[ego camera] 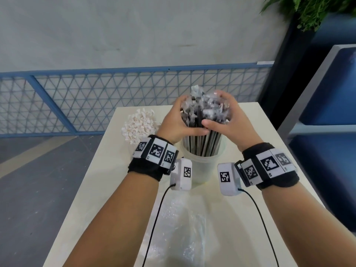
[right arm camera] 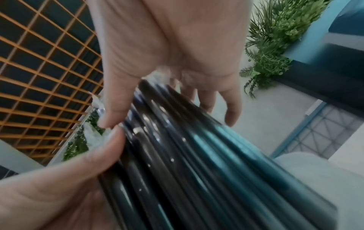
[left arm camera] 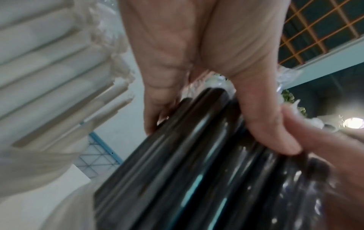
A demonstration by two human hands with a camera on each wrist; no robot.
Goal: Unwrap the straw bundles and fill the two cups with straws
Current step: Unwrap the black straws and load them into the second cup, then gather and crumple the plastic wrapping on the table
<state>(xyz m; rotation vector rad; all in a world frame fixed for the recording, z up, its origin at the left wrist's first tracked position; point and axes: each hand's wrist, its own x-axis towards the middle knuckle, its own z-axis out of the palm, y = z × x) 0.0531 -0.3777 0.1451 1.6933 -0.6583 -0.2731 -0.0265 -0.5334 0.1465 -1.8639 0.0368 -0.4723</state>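
Note:
A bundle of black straws [ego camera: 204, 145] stands upright in a translucent cup [ego camera: 204, 168] at the table's middle. Crinkled clear wrapping [ego camera: 202, 105] covers the straw tops. My left hand [ego camera: 183, 118] grips the bundle's upper part from the left, and my right hand [ego camera: 223, 114] grips it from the right, thumbs meeting in front. In the left wrist view the black straws [left arm camera: 187, 171] run under my left thumb [left arm camera: 262, 112]. The right wrist view shows the black straws [right arm camera: 197, 171] between thumb [right arm camera: 116, 101] and fingers [right arm camera: 230, 107]. White straws [ego camera: 139, 123] stand bunched at the back left; their cup is hidden.
A crumpled clear plastic wrapper [ego camera: 185, 224] lies on the white table [ego camera: 269, 189] in front of the cup. A blue mesh fence [ego camera: 96, 97] runs behind the table. Blue shelving [ego camera: 327, 112] stands to the right, with a plant [ego camera: 308, 10] above.

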